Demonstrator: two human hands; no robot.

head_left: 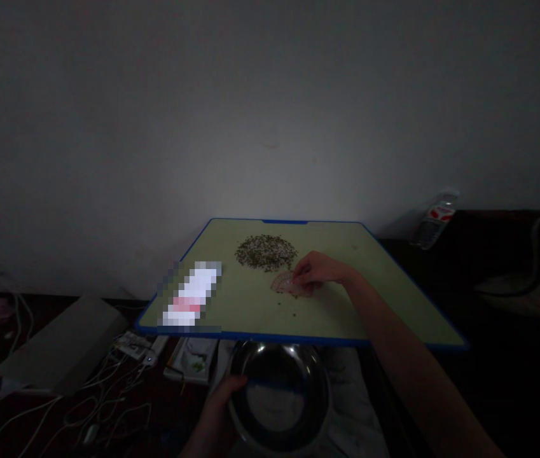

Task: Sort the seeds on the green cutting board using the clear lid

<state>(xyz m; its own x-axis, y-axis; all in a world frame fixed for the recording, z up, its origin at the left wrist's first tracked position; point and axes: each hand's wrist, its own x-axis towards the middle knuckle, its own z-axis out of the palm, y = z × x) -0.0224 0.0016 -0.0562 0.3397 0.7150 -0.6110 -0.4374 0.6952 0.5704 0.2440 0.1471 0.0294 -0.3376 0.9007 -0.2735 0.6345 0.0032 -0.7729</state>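
My right hand point(311, 270) reaches over the pale green board point(346, 312), its fingers closed on a clear protractor point(281, 284) with reddish markings. The protractor lies against the board's surface, and a few dark specks are scattered just in front of it. Behind it spreads a pile of small dark and pale seed-like grains point(266, 252), whose kind I cannot make out. Below the board's front edge, my left hand point(219, 401) grips the left rim of a shiny metal bowl point(320, 375), thumb over the rim. No contents show inside the dim bowl.
A blurred-out bright phone-like screen point(192, 296) rests at the board's left side. Tangled white cables point(102, 401), a grey box point(64, 343) and a white tray point(191, 359) lie at lower left. A plastic bottle point(436, 219) leans by the wall point(270, 114) at right.
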